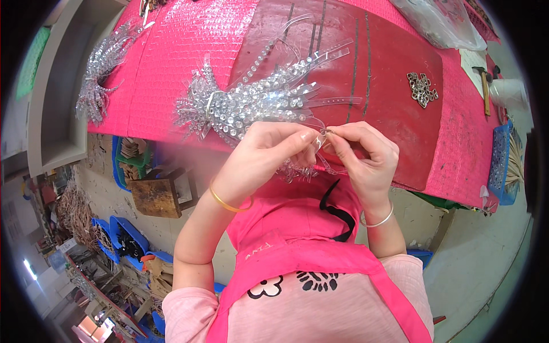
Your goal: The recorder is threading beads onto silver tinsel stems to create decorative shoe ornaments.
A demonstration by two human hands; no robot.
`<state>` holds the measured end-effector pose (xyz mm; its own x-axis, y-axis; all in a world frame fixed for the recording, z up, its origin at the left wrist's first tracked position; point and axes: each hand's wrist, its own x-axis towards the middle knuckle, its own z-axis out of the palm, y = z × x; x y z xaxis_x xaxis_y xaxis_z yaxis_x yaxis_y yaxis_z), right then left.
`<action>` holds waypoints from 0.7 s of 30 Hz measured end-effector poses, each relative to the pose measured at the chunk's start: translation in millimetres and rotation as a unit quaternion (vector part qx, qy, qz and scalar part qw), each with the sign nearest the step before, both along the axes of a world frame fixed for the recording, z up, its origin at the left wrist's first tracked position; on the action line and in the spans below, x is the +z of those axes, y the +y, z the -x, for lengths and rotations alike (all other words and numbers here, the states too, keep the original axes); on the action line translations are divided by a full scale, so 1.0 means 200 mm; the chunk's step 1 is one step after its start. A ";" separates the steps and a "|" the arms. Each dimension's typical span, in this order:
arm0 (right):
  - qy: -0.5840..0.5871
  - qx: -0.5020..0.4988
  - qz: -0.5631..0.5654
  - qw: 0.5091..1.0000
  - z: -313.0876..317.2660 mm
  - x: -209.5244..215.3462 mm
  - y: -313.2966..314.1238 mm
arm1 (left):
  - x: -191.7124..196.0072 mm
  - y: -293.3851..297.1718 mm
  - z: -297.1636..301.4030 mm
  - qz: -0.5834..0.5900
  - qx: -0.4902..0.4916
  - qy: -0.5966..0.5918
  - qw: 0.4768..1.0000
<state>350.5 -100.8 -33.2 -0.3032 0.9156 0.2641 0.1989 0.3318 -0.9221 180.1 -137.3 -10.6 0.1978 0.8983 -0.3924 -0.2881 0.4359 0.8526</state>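
My left hand [260,157] and my right hand [363,157] meet at the near edge of a pink bench [166,63]. Between their fingertips they pinch a small metal ring [327,132] and a clear plastic strip set with rhinestones [311,168], which hangs below the fingers. Just beyond my left hand lies a bundle of several such clear rhinestone strips [251,103], fanned out toward the right. A gold bangle sits on my left wrist, a silver one on my right.
A dark red mat [394,86] holds a small pile of metal buckles [422,88]. Another rhinestone bundle [100,68] lies at the bench's left end. A hammer [485,86] and a blue basket [503,166] stand at the right; blue bins [123,237] and a wooden block [157,197] are on the floor.
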 end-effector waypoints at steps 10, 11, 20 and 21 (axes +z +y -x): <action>-0.094 0.014 -0.191 0.977 0.02 0.04 0.00 | 0.01 -0.04 -0.10 -0.244 0.074 0.378 0.890; -0.097 0.016 -0.211 0.973 0.02 0.04 0.00 | 0.03 -0.05 -0.10 -0.273 0.067 0.405 0.870; 0.193 0.013 0.312 0.930 0.01 0.01 0.02 | 0.03 0.05 -0.06 -0.249 -0.006 0.355 0.901; 0.243 0.027 0.326 0.913 0.02 0.01 0.02 | 0.03 0.06 -0.06 -0.265 0.002 0.382 0.885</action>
<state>347.0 -95.9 -32.1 -0.3440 0.9135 -0.2171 -0.2868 -0.3224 -0.9021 192.6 -125.3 -5.3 0.0525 0.9963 0.0676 0.4603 -0.0842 0.8837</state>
